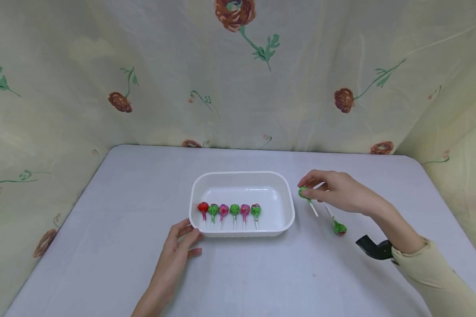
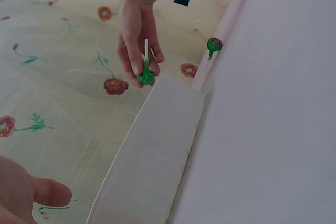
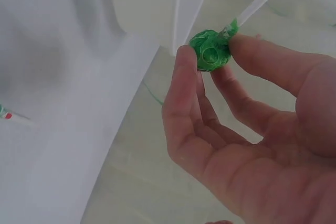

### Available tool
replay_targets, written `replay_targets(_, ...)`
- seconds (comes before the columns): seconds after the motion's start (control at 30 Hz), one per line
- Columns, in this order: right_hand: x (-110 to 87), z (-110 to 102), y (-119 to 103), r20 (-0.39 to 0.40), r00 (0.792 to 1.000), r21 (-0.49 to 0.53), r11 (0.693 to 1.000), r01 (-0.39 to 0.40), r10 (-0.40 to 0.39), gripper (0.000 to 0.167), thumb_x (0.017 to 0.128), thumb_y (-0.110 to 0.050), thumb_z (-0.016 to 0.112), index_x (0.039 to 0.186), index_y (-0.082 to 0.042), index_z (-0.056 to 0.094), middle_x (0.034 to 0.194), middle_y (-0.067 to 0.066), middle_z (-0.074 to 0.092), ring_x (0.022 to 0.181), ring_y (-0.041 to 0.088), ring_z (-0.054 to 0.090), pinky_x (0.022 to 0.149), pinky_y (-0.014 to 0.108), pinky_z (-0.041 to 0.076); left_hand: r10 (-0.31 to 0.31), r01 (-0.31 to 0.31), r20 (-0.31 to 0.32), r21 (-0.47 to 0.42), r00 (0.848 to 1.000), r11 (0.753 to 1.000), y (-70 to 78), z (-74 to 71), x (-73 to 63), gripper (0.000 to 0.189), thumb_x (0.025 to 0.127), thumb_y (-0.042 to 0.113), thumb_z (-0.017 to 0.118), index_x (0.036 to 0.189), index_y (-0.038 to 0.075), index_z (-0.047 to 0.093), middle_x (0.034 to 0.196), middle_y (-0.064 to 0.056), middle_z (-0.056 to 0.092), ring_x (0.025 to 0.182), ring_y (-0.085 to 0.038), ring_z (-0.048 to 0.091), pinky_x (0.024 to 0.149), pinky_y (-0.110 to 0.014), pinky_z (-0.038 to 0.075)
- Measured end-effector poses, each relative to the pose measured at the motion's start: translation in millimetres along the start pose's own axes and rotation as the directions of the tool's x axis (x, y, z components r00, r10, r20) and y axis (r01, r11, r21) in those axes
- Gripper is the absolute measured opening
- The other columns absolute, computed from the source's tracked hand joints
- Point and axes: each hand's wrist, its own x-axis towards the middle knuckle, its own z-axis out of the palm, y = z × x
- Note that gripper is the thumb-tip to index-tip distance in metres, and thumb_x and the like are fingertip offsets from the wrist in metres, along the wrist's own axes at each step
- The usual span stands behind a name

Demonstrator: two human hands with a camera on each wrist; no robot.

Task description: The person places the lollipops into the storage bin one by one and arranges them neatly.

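My right hand [image 1: 337, 189] pinches a green lollipop [image 3: 210, 51] by its wrapped head between thumb and fingers. It hovers just beyond the right end of a white tray [image 1: 242, 234], and the lollipop's white stick points away from the tray in the head view. Inside the tray, several lollipops [image 1: 234, 209] in red, green and pink lie in a row, sticks toward the near side. At the tray's near left corner is my left hand [image 1: 176, 253], fingers loosely extended beside the rim; whether they touch it I cannot tell.
Another green lollipop [image 1: 340, 228] with some red on its wrapper lies on the white table [image 1: 115, 237], below the right hand. A flowered curtain [image 1: 162, 79] hangs behind the table and along both sides. A dark strap [image 1: 374, 248] sticks out at the right wrist.
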Motion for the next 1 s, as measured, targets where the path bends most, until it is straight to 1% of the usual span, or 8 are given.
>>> replay_targets(0.17, 4.0, 1, -5, 0.028, 1.000, 0.048, 0.999, 0.009, -0.010, 0.034, 0.108, -0.036, 0.067, 0.135, -0.016, 0.067, 0.132, 0.011, 0.072, 0.100, 0.018, 0.073, 0.085, 0.031, 0.060, 0.006, -0.006, 0.005, -0.003, 1.000, 1.000, -0.3, 0.1, 0.0, 0.061, 0.112, 0.032, 0.055, 0.164, 0.008, 0.033, 0.159, -0.017, 0.043, 0.142, -0.035, 0.059, 0.106, -0.036, 0.062)
replay_targets(0.27, 5.4, 2, -8, 0.033, 0.999, 0.065, 0.998, 0.007, -0.009, 0.035, 0.108, -0.035, 0.066, 0.136, -0.014, 0.067, 0.133, 0.012, 0.072, 0.101, 0.018, 0.074, 0.087, 0.033, 0.061, 0.004, -0.004, 0.004, -0.003, 1.000, 1.000, -0.3, -0.7, -0.4, 0.060, 0.112, 0.031, 0.055, 0.164, 0.009, 0.034, 0.158, -0.016, 0.043, 0.142, -0.034, 0.059, 0.106, -0.035, 0.062)
replay_targets(0.43, 8.5, 6, -12, 0.030, 1.000, 0.097, 0.995, -0.006, 0.003, 0.033, 0.107, -0.035, 0.067, 0.134, -0.016, 0.068, 0.134, 0.011, 0.071, 0.106, 0.022, 0.076, 0.094, 0.039, 0.063, 0.018, -0.018, 0.007, -0.006, 1.000, 1.000, -0.9, -1.4, -0.2, 0.060, 0.112, 0.032, 0.054, 0.164, 0.008, 0.033, 0.158, -0.017, 0.043, 0.142, -0.035, 0.059, 0.105, -0.035, 0.062)
replay_targets(0.57, 11.6, 9, -16, 0.041, 0.999, 0.126, 0.992, 0.005, -0.010, 0.034, 0.107, -0.036, 0.068, 0.135, -0.016, 0.068, 0.136, 0.010, 0.069, 0.109, 0.022, 0.076, 0.097, 0.041, 0.063, 0.023, -0.023, 0.011, -0.002, 1.000, 1.000, -1.9, -1.2, 0.4, 0.060, 0.113, 0.032, 0.052, 0.164, 0.007, 0.032, 0.159, -0.018, 0.042, 0.141, -0.036, 0.059, 0.105, -0.036, 0.062)
replay_targets(0.63, 13.3, 11, -19, 0.049, 0.999, 0.136, 0.991, 0.009, -0.016, 0.035, 0.107, -0.036, 0.068, 0.135, -0.015, 0.068, 0.136, 0.010, 0.069, 0.109, 0.022, 0.075, 0.099, 0.042, 0.063, 0.014, -0.014, 0.008, -0.001, 1.000, 1.000, -1.9, -0.7, 0.6, 0.060, 0.113, 0.032, 0.053, 0.164, 0.008, 0.033, 0.158, -0.017, 0.043, 0.141, -0.035, 0.059, 0.104, -0.034, 0.063)
replay_targets(0.73, 16.2, 13, -23, 0.055, 0.998, 0.130, 0.991, 0.010, -0.017, 0.036, 0.106, -0.037, 0.068, 0.135, -0.015, 0.068, 0.135, 0.010, 0.069, 0.108, 0.022, 0.074, 0.097, 0.040, 0.062, 0.005, -0.005, 0.005, -0.002, 1.000, 1.000, -1.8, -0.6, 0.6, 0.059, 0.112, 0.031, 0.054, 0.164, 0.009, 0.034, 0.158, -0.016, 0.044, 0.141, -0.033, 0.059, 0.104, -0.033, 0.062)
replay_targets(0.87, 20.9, 16, -26, 0.056, 0.998, 0.093, 0.996, 0.013, -0.018, 0.034, 0.106, -0.036, 0.069, 0.133, -0.015, 0.069, 0.132, 0.008, 0.071, 0.108, 0.022, 0.070, 0.091, 0.033, 0.059, 0.013, -0.013, 0.007, 0.004, 1.000, 1.000, -1.1, -0.5, 0.7, 0.061, 0.113, 0.032, 0.053, 0.164, 0.008, 0.032, 0.159, -0.018, 0.043, 0.142, -0.035, 0.059, 0.106, -0.036, 0.062)
replay_targets(1.0, 25.9, 20, -29, 0.053, 0.998, 0.068, 0.998, 0.017, -0.020, 0.030, 0.106, -0.034, 0.069, 0.129, -0.016, 0.071, 0.127, 0.007, 0.073, 0.107, 0.021, 0.068, 0.088, 0.032, 0.057, 0.014, -0.014, 0.007, 0.003, 1.000, 1.000, -0.3, -0.1, 0.2, 0.061, 0.113, 0.032, 0.052, 0.165, 0.008, 0.032, 0.159, -0.018, 0.042, 0.142, -0.035, 0.058, 0.106, -0.036, 0.062)
